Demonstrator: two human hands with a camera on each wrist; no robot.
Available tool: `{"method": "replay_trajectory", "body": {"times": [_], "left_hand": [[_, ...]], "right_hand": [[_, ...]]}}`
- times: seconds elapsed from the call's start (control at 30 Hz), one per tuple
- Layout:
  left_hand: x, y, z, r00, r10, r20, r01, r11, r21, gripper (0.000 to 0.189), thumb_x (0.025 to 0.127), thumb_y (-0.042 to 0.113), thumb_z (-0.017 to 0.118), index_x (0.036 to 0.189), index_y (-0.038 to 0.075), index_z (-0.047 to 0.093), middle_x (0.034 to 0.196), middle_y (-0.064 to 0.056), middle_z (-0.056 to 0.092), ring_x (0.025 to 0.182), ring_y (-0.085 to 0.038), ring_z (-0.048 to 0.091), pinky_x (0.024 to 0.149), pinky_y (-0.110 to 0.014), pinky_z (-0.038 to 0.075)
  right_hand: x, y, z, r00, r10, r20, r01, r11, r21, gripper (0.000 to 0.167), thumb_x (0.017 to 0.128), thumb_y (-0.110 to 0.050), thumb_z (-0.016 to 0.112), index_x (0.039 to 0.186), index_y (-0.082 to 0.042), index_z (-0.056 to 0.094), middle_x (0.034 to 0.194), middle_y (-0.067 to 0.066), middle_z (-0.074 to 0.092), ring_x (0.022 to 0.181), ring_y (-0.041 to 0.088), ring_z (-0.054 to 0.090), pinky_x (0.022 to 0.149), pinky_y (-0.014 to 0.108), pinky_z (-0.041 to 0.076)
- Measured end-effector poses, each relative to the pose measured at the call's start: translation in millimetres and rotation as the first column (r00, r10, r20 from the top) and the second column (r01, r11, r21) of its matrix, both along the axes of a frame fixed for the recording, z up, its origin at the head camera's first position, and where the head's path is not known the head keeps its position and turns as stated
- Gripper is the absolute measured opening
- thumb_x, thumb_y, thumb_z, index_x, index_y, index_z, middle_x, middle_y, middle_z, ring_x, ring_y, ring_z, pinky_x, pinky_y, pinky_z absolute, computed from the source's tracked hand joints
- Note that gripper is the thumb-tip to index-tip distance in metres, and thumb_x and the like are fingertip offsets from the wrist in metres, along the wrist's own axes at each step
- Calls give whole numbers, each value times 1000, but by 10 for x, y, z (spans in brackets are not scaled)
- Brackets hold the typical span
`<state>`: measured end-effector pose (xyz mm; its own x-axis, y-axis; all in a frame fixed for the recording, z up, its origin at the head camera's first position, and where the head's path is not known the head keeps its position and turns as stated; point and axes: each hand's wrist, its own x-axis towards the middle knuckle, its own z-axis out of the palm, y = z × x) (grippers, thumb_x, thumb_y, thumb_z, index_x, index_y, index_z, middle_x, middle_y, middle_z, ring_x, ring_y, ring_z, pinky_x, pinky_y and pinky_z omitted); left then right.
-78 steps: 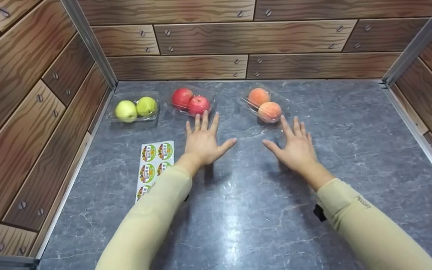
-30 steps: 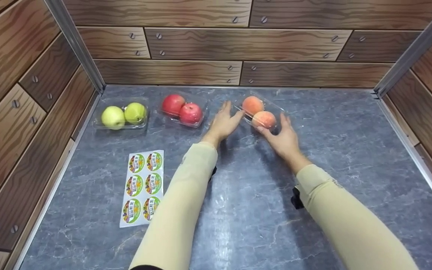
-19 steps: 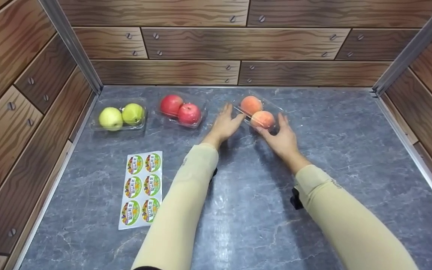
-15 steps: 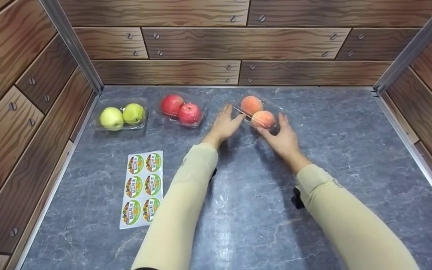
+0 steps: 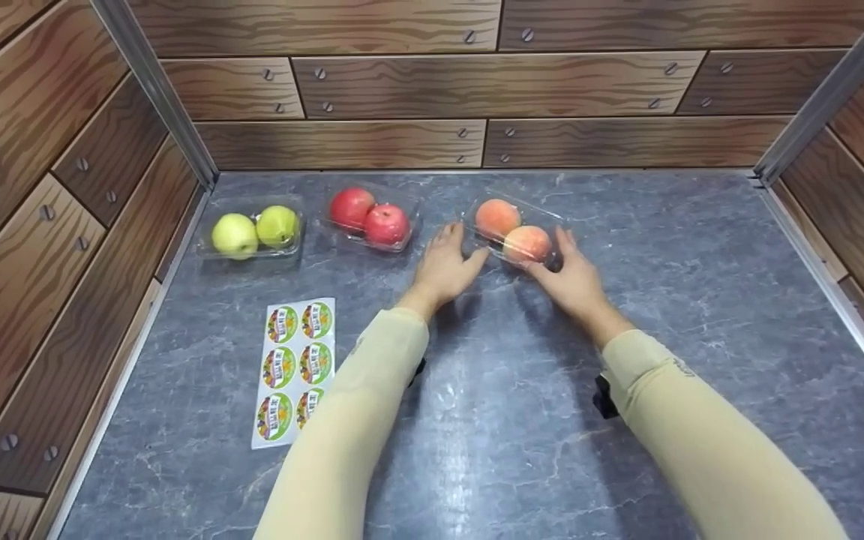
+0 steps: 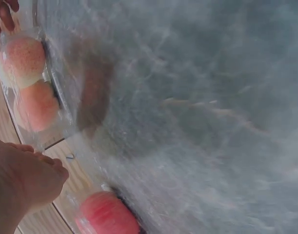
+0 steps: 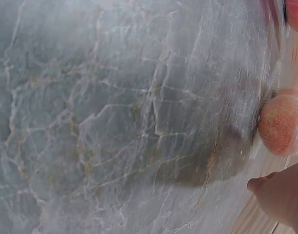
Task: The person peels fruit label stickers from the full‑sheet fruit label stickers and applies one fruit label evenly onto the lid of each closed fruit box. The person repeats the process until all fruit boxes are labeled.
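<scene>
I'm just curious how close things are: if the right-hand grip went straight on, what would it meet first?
Probably the clear plastic box holding two peaches: the right-hand grip lies at its near right corner, perhaps touching it; exact depth is unclear.

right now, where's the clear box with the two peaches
In the head view, the clear box sits toward the back of the table, slightly right of centre, with the left hand beside its left and the right hand at its front right corner.

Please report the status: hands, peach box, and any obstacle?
Left hand beside peach box; right hand at its near right corner, grip unclear. Two peaches inside. Nothing seems in the way.
</scene>
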<state>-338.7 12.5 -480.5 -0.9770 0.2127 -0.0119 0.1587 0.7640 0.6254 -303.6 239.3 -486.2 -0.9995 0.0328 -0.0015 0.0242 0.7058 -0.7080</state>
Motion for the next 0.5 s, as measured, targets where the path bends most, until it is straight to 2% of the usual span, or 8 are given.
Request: {"method": "replay_trajectory", "body": {"times": [0.27,0.5], "left_hand": [[220,-72,-42,1000,-10,-17,10,999,-45,80,105,48,48,166,0,28,172,-22,26,159,-40,24,130,-49,16],[419,-152,-43,998,-18,-52,12,994,-107,80,103,45,50,165,-2,29,170,-23,30,158,-39,28,130,-49,18]], "right_hand": [[92,8,-35,999,49,2,-49,998,34,91,102,-43,64,169,-4,16,173,24,13,157,47,22,128,55,18],[157,-12,-38,996,87,11,-87,996,29,87,101,-35,60,170,-6,15,175,21,11,158,44,19,129,54,17]]}}
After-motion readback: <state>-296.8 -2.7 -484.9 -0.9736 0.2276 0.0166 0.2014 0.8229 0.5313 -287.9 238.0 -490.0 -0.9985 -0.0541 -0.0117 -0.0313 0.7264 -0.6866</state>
